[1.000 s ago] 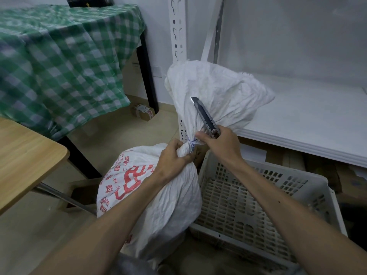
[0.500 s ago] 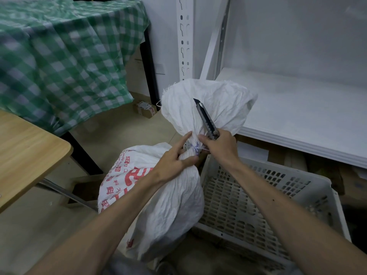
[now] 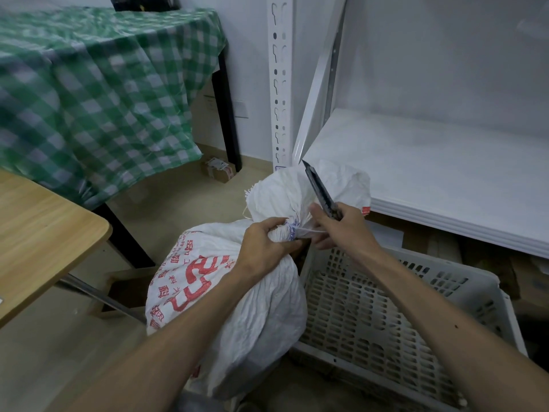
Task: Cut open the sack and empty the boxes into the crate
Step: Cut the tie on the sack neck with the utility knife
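A white sack (image 3: 225, 292), stood on the floor beside an empty crate (image 3: 386, 307), is gripped at its tied neck by the left hand (image 3: 261, 248), while a knife (image 3: 320, 188) and the tie string are pinched by the right hand (image 3: 341, 227), so the nearby left fingers (image 3: 274, 226) could be nicked by a slip.

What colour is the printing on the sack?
Red, on the white sack; clearest in the head view.

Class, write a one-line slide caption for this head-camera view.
Left hand grips the tied neck of the sack while the right hand holds a knife beside the crate.
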Demonstrator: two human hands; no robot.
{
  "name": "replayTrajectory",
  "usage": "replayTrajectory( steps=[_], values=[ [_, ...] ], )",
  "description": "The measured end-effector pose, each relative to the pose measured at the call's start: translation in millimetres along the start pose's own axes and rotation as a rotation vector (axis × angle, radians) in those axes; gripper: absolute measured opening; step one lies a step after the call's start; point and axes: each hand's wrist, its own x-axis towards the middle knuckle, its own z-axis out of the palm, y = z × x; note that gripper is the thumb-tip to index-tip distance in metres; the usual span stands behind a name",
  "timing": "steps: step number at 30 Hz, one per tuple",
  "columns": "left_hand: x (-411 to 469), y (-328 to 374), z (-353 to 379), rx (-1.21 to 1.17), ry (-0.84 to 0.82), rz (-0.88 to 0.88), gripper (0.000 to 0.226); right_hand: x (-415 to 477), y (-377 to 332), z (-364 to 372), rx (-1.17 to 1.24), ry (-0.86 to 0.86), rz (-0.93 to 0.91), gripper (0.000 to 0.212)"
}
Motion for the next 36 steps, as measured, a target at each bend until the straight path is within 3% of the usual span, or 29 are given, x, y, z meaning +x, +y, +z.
replayTrajectory(
  steps=[4, 7, 10, 14, 18, 23, 26, 29, 32, 36],
  values=[
    [-1, 1, 1, 0.032, 0.102, 0.079, 0.047, -11, 3, -10, -0.087, 0.000, -0.028, 0.037],
    [-1, 4, 2, 0.060, 0.084, 0.105, 0.045, -13, 5, -9, -0.123, 0.039, -0.062, 0.032],
    [-1, 8, -2, 0.054, -0.086, 0.038, 0.049, -7, 2, -8, -0.332, 0.141, -0.191, 0.034],
    [0, 4, -13, 0.021, -0.390, -0.021, 0.050, -1, -5, -12, -0.420, 0.163, -0.326, 0.036],
    [1, 2, -18, -0.026, -0.458, -0.003, 0.045, 11, 10, -15, -0.603, 0.010, -0.298, 0.033],
    [-2, 2, -20, -0.044, -0.409, 0.069, 0.036, 3, 19, -19, -0.422, -0.177, -0.122, 0.032],
    [-2, 0, -19, 0.032, -0.269, 0.115, 0.043, -4, 15, -22, -0.413, -0.213, -0.130, 0.025],
    [0, -4, -20, 0.049, -0.141, 0.084, 0.048, -8, 16, -25, -0.444, -0.247, -0.109, 0.037],
    [-1, -7, -15, 0.111, -0.082, 0.094, 0.046, -10, 21, -23, -0.461, -0.241, -0.093, 0.061],
    [-4, -11, -9, 0.169, 0.034, 0.039, 0.062, -13, 27, -15, -0.420, -0.134, -0.129, 0.058]
  ],
)
